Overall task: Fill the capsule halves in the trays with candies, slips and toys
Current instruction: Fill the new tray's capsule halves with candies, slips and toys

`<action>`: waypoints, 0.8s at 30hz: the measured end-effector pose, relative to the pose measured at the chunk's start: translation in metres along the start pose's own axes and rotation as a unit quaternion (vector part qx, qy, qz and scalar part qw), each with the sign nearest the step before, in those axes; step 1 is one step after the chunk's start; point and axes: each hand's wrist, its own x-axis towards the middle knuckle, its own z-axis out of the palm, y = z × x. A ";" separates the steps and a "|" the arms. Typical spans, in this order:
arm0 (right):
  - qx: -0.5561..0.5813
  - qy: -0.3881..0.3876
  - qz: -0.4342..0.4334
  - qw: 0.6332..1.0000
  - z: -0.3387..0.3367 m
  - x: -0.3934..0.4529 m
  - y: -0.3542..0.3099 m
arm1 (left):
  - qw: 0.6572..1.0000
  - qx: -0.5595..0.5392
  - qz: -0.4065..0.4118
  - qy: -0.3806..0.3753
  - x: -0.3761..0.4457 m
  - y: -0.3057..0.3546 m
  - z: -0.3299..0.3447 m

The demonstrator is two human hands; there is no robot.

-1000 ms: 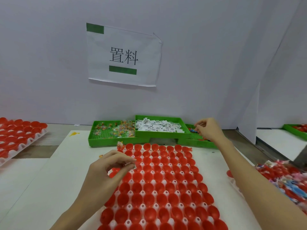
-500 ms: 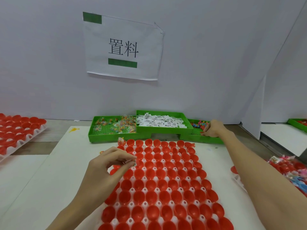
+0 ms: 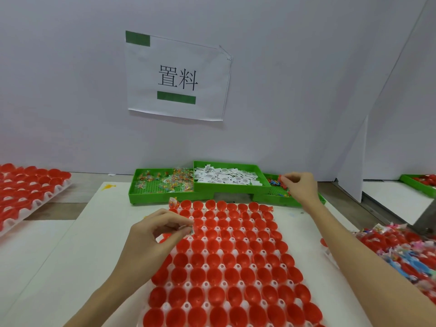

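Note:
A white tray (image 3: 205,284) of empty red capsule halves (image 3: 226,258) lies in front of me. One wrapped candy (image 3: 173,202) sits in the half at the far left corner. My left hand (image 3: 155,237) hovers over the tray's left side and pinches a small wrapped candy (image 3: 190,230) between thumb and fingers. My right hand (image 3: 300,188) is over the green toy tray (image 3: 273,191) at the back right, fingers pinching a small red toy (image 3: 281,179). Beside it stand the green slip tray (image 3: 231,191) with white slips and the green candy tray (image 3: 151,187).
Another tray of red halves (image 3: 30,190) lies at the far left. At the right edge, a tray (image 3: 401,251) holds halves with colourful contents. A further green tray (image 3: 417,181) sits behind a white partition (image 3: 351,166). A paper sign (image 3: 177,76) hangs on the wall.
My right hand dipped into the toy tray and now sits slightly higher with a red toy in its fingertips. My left hand has kept its pinch on the candy in about the same place.

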 end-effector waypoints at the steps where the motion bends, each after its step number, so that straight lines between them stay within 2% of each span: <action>1: 0.056 -0.014 0.006 0.998 0.000 -0.013 -0.011 | 1.000 -0.013 -0.008 -0.002 -0.001 0.002 0.000; 3: 0.151 -0.058 -0.009 0.987 -0.001 -0.049 -0.035 | 0.999 -0.042 -0.021 -0.013 -0.002 0.007 0.002; 7: 0.219 -0.151 -0.097 0.959 0.003 -0.132 -0.079 | 0.994 -0.090 -0.053 -0.032 -0.006 0.015 0.007; 11: 0.190 -0.272 -0.128 0.935 0.014 -0.178 -0.103 | 0.995 -0.083 -0.033 -0.045 -0.007 0.020 0.009; 18: 0.155 -0.342 -0.172 0.911 0.014 -0.193 -0.112 | 0.998 -0.045 0.030 -0.016 -0.005 0.014 0.008; 24: 0.132 -0.383 -0.177 0.897 0.015 -0.187 -0.114 | 0.999 -0.039 0.036 -0.008 -0.005 0.010 0.009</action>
